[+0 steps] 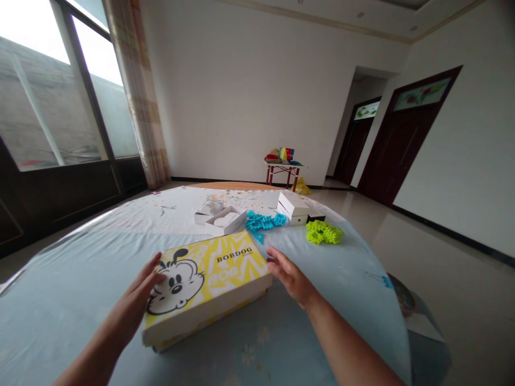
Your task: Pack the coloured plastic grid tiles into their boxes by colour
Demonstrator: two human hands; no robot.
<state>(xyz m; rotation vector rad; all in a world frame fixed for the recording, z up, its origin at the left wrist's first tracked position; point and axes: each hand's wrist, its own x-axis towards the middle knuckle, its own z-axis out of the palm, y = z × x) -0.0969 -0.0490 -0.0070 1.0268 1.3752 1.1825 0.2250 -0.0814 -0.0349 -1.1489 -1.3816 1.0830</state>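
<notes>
A yellow and white shoebox [225, 276] with a cartoon dog and the word BOBDOG on its lid lies closed and slanted in front of me. My left hand [142, 284] grips its left end, with the thumb over the lid's edge and the other fingers partly hidden behind the box. At the right end is my right hand [287, 273], its fingers stretched out close beside the corner. Whether those fingertips touch the cardboard I cannot tell. Just beyond the box lies a blue bumpy, beaded-looking piece [265, 221].
Open white boxes [227, 221] lie behind the shoebox. To the right are a stacked white box [293, 206], a black box [316, 214] and a bright green bumpy piece [324, 232]. A pale blue cloth [341, 300] covers the round table. A small side table [284, 165] stands by the wall.
</notes>
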